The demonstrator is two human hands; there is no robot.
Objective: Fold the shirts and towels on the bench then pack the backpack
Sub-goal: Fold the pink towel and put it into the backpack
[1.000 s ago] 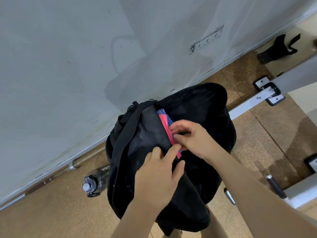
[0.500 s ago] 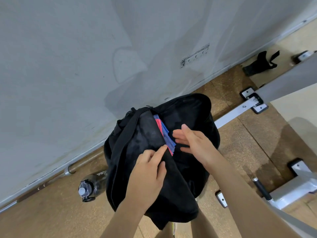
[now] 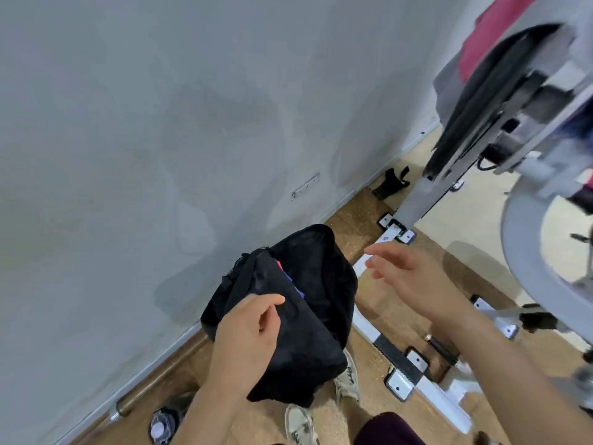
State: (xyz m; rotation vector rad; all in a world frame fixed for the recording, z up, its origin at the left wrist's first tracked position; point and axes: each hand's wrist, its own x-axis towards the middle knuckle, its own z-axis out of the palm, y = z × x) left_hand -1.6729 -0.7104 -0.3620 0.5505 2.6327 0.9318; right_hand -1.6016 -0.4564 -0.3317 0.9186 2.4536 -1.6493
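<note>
Left hand [image 3: 247,332] holds the front edge of the black backpack [image 3: 308,277], with its fingers curled over the cloth and the thumb on top. Right hand [image 3: 407,277] is up in the air just beside the bag, on its right. Its fingers are straight and spread, and it holds nothing.

The backpack stands on the brown floor [image 3: 382,303], close to the grey wall [image 3: 160,123]. Its top is wide open. Inside, near the front, a pink cloth [image 3: 279,265] and a blue cloth [image 3: 297,288] poke up side by side. Only thin strips of them show; the rest of the inside is dark, so what else is in there is hard to tell.

A bottle [image 3: 159,427] lies on the floor at the bottom left. The left arm hides part of it, and no words on it can be read. A small metal plate [image 3: 306,186] sits low on the wall, but its marks are too tiny to read.

Up at the top right is the bench [image 3: 475,107] — it is very blurry and cut off by the edge. A red cloth [image 3: 494,36] lies on top of it. A white bar [image 3: 365,326] of the frame runs along the floor beside the bag. Two pale shoes [image 3: 348,377] peek out below the backpack, and the bag covers their toes.
</note>
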